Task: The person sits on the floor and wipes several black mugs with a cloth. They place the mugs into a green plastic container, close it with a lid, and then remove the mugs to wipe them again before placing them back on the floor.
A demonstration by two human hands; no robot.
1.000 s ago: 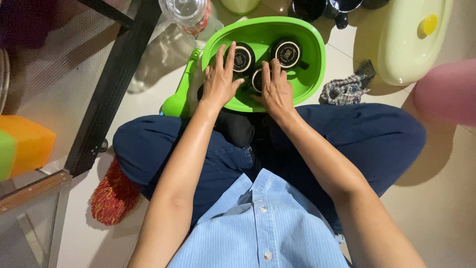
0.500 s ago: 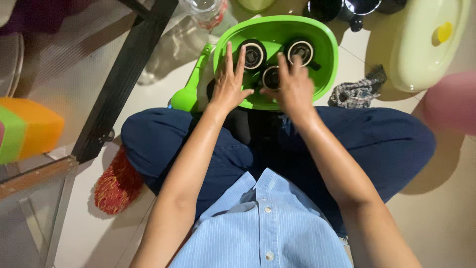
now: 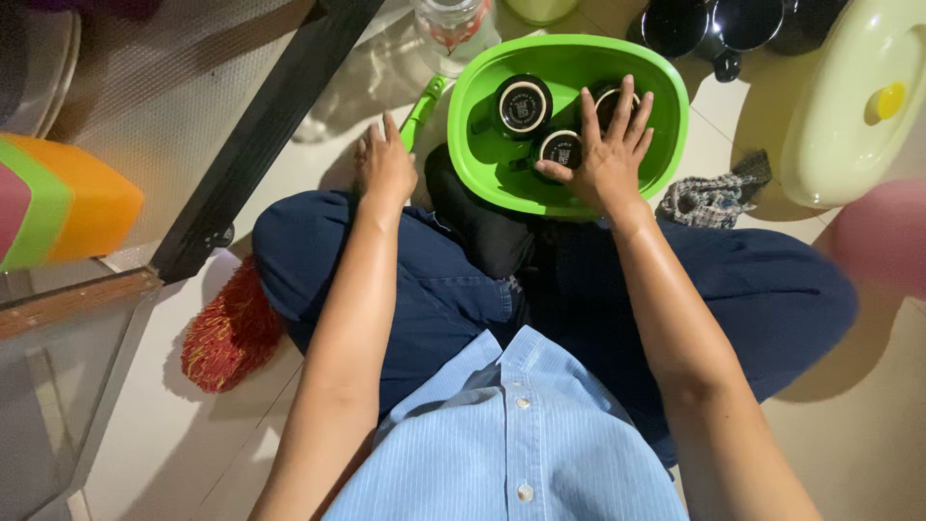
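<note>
- I see the right hand (image 3: 606,154) inside a bright green oval plastic basin (image 3: 482,106) on the floor, fingers spread wide and flat, palm down.
- Its fingertips lie over one black round mug with a white inside (image 3: 610,96), and its thumb touches a second black mug (image 3: 559,147); it grips neither.
- A third black mug (image 3: 522,104) stands in the basin just to the left of that hand, apart from it.
- My left hand (image 3: 384,166) is outside the basin, on its left, fingers loosely together and holding nothing; it rests by a green handle (image 3: 421,108) beside the basin's wall, and I cannot tell if it touches it.
- Beyond the left hand stands a clear glass jar (image 3: 453,24).
- Left of the left arm runs a black metal frame bar (image 3: 256,135) with a sheet of glass, and a red fringed duster (image 3: 227,333) lies on the pale tiled floor (image 3: 174,434).
- Right of the right hand lie a grey checked cloth (image 3: 709,198) and a pale yellow-green plastic lid (image 3: 849,106).
- Beyond the right hand stand more dark cups (image 3: 704,24).
- Dark blue trousers (image 3: 434,280) fold under both forearms.
</note>
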